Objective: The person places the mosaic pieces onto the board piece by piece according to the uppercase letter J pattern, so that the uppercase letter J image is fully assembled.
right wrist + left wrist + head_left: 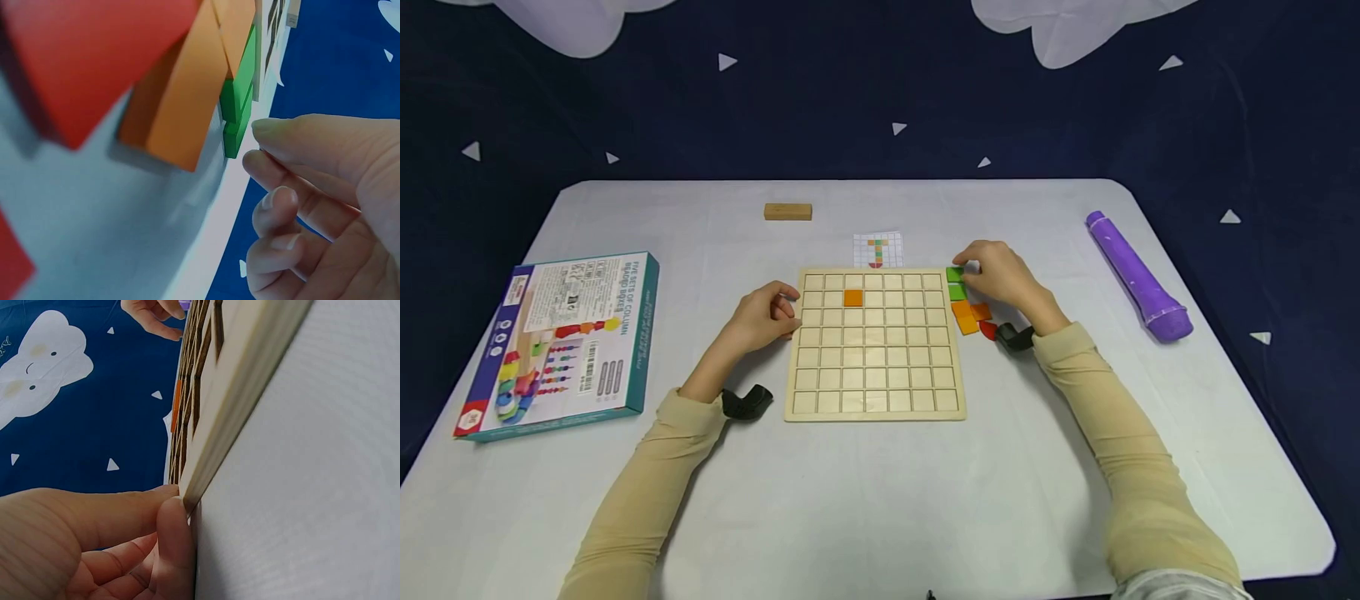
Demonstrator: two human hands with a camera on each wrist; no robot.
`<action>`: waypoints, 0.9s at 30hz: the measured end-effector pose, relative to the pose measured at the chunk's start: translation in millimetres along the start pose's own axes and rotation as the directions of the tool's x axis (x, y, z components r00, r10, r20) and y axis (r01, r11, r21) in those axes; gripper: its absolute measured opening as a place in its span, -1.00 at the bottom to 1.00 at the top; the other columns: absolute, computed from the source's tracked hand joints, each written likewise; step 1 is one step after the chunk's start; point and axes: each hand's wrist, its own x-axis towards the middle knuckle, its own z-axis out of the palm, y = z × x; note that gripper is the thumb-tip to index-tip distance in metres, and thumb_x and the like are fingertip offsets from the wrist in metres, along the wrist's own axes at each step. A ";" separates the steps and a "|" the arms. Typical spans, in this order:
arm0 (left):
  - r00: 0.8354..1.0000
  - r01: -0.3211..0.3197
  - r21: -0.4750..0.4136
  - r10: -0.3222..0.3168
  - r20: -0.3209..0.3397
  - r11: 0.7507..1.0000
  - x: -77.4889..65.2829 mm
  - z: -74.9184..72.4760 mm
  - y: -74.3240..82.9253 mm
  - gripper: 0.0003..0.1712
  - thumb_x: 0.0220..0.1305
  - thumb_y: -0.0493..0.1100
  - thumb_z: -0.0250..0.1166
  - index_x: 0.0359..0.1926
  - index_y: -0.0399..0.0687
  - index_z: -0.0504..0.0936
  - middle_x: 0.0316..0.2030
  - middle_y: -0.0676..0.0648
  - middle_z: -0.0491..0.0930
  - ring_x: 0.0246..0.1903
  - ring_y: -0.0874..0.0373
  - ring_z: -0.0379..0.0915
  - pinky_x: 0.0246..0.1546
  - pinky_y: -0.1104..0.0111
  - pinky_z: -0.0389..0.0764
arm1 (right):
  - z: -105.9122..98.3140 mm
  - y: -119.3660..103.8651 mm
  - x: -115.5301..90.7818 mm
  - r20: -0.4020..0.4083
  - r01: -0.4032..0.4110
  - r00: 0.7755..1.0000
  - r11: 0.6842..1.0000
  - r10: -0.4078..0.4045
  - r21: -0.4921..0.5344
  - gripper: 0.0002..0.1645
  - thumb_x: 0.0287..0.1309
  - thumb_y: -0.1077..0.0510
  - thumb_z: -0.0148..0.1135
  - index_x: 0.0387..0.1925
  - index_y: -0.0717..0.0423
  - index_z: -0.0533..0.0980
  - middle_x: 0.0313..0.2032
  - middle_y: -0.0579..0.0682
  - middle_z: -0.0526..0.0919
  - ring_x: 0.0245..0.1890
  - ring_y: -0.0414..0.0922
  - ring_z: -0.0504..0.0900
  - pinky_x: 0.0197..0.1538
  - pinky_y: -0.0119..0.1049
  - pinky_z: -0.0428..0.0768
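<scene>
I have a gridded board (875,357), the left hand (762,317) pinching its left edge, the right hand (1000,273) empty, thumb and forefinger slightly parted near green tiles (957,292) at its upper right, seemingly tile-picking, which calls for a light pinch.

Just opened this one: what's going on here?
A person's left hand pinches the left edge of a gridded board. The right hand is at two green tiles by the board's right side, with nothing seen in its grasp. One orange tile sits on the board; other orange tiles and a red piece lie right of it. A small patterned card lies just beyond the board.
</scene>
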 end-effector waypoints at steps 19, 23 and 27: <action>1.000 0.002 -0.003 -0.002 -0.004 1.000 0.0 -0.5 -2.9 -0.56 0.11 -0.36 0.24 0.05 -0.33 0.40 -0.36 -0.18 0.51 -0.59 0.29 0.45 -0.51 0.52 0.54 | -0.1 -4.0 4.9 0.071 -0.019 0.997 0.999 0.023 -0.047 -0.64 0.04 0.30 0.18 -0.06 0.24 0.58 -0.07 0.19 0.60 -0.06 0.08 0.54 0.05 -0.02 0.50; 1.000 -0.004 -0.003 0.004 -0.007 1.000 1.2 0.0 -3.3 -0.55 0.10 -0.36 0.24 0.05 -0.33 0.40 -0.37 -0.18 0.51 -0.60 0.30 0.44 -0.52 0.52 0.54 | -0.2 -2.9 6.5 0.086 -0.038 0.995 0.996 0.044 -0.076 -0.64 0.04 0.26 0.23 -0.06 0.24 0.58 -0.08 0.19 0.61 -0.10 0.06 0.54 0.01 -0.04 0.51; 1.000 -0.006 -0.007 0.006 -0.006 1.000 1.8 0.2 -3.9 -0.55 0.10 -0.36 0.25 0.05 -0.32 0.40 -0.37 -0.18 0.51 -0.59 0.30 0.44 -0.52 0.52 0.54 | -2.8 0.2 6.6 0.103 -0.079 0.991 0.992 0.088 -0.095 -0.62 0.02 0.22 0.25 -0.07 0.25 0.58 -0.07 0.20 0.63 -0.03 0.08 0.54 0.06 0.00 0.51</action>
